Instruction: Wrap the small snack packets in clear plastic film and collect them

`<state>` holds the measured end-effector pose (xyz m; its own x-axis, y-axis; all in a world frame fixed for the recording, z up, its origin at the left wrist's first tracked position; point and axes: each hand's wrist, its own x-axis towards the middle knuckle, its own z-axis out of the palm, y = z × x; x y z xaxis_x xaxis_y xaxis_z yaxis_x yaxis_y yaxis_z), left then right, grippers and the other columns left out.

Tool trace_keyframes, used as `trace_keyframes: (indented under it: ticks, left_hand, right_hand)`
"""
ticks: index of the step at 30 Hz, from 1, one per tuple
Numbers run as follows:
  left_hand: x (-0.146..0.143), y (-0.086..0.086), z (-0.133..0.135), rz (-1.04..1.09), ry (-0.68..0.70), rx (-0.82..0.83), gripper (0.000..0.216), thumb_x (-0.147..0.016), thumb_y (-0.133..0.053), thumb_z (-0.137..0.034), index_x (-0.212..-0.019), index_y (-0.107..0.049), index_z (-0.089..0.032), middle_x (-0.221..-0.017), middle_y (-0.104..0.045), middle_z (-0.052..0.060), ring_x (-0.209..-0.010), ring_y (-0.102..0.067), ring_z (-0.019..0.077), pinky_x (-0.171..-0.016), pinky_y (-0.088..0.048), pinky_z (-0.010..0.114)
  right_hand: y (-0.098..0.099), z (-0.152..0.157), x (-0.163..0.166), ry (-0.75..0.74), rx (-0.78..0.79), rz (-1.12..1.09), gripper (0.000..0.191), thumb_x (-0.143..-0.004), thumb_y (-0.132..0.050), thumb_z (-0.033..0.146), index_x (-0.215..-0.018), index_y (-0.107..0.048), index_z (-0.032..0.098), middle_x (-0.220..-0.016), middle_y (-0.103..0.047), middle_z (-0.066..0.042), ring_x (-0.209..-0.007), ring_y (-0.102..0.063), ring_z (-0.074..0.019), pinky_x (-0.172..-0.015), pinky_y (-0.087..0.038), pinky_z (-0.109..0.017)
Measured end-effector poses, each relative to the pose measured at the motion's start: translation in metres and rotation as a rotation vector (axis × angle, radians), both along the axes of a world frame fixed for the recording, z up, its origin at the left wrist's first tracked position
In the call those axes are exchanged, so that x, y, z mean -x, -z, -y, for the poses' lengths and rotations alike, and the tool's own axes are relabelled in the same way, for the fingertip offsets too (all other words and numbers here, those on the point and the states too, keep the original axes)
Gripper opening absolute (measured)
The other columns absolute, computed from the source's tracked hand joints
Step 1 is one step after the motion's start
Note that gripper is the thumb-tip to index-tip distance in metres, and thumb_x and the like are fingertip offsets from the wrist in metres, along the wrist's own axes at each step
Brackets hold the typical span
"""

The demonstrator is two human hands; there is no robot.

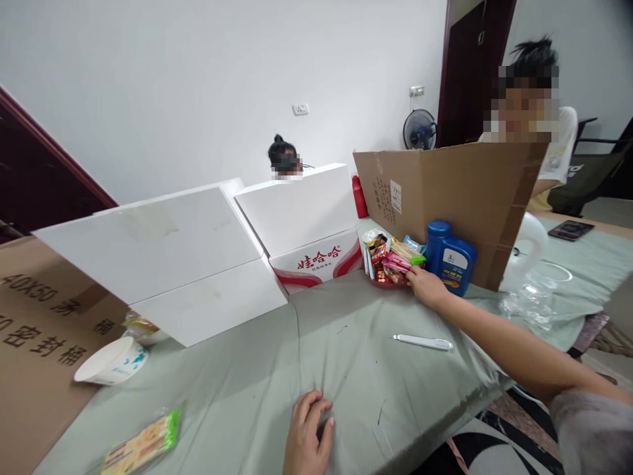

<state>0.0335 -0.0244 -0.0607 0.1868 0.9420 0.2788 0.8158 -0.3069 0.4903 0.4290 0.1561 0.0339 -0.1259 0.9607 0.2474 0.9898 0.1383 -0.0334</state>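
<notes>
Right hand (427,288): fingers at the colourful plastic snack packets (395,257) in the red tray (390,285), right of centre; grip cannot be told. Left hand (307,437): fingers released, on the green-clothed bench (237,389), bottom centre. A blue plastic bottle (436,249) blocks the tray's right side; a brown cardboard panel (459,191) stands behind.

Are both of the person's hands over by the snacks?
No, only the right hand is at the snacks; the left hand rests on the pale green cloth.
</notes>
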Motion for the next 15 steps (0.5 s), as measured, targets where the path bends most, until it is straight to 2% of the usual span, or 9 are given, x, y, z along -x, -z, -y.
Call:
trace_keyframes:
  ticks: [5, 9, 12, 15]
  left_hand:
    - [-0.002, 0.001, 0.000, -0.016, -0.013, -0.054, 0.029, -0.090, -0.046, -0.035, -0.096, -0.071, -0.023, -0.113, -0.063, 0.011, -0.109, -0.060, 0.0269, -0.087, -0.057, 0.044]
    - [0.002, 0.004, -0.001, -0.033, 0.000, -0.070, 0.028, -0.090, -0.047, -0.035, -0.098, -0.071, -0.024, -0.113, -0.063, 0.011, -0.109, -0.061, 0.0268, -0.086, -0.058, 0.042]
    - [0.004, 0.007, -0.002, -0.034, 0.028, -0.066, 0.026, -0.090, -0.049, -0.034, -0.099, -0.071, -0.025, -0.112, -0.063, 0.010, -0.108, -0.061, 0.0265, -0.084, -0.058, 0.040]
    - [0.001, 0.011, -0.002, 0.001, 0.009, -0.098, 0.026, -0.091, -0.047, -0.035, -0.097, -0.071, -0.025, -0.111, -0.063, 0.010, -0.106, -0.061, 0.0265, -0.083, -0.058, 0.040]
  right_hand:
    - [-0.003, -0.035, -0.001, 0.116, -0.007, -0.079, 0.028, -0.094, -0.042, 0.019, -0.114, -0.061, 0.017, -0.120, -0.057, -0.013, -0.101, -0.060, -0.0236, -0.078, -0.045, -0.030]
    - [0.001, -0.035, 0.009, 0.245, -0.059, -0.167, 0.040, -0.089, -0.050, 0.019, -0.129, -0.049, 0.014, -0.133, -0.046, -0.018, -0.104, -0.059, -0.0259, -0.081, -0.044, -0.033]
    - [0.009, -0.030, 0.022, 0.259, -0.079, -0.223, 0.041, -0.089, -0.054, 0.029, -0.126, -0.048, 0.014, -0.127, -0.050, -0.017, -0.109, -0.057, -0.0271, -0.086, -0.043, -0.033]
    - [0.014, -0.038, 0.027, 0.273, -0.055, -0.283, 0.039, -0.087, -0.059, 0.037, -0.119, -0.052, 0.015, -0.115, -0.057, -0.014, -0.107, -0.058, -0.0264, -0.087, -0.043, -0.033]
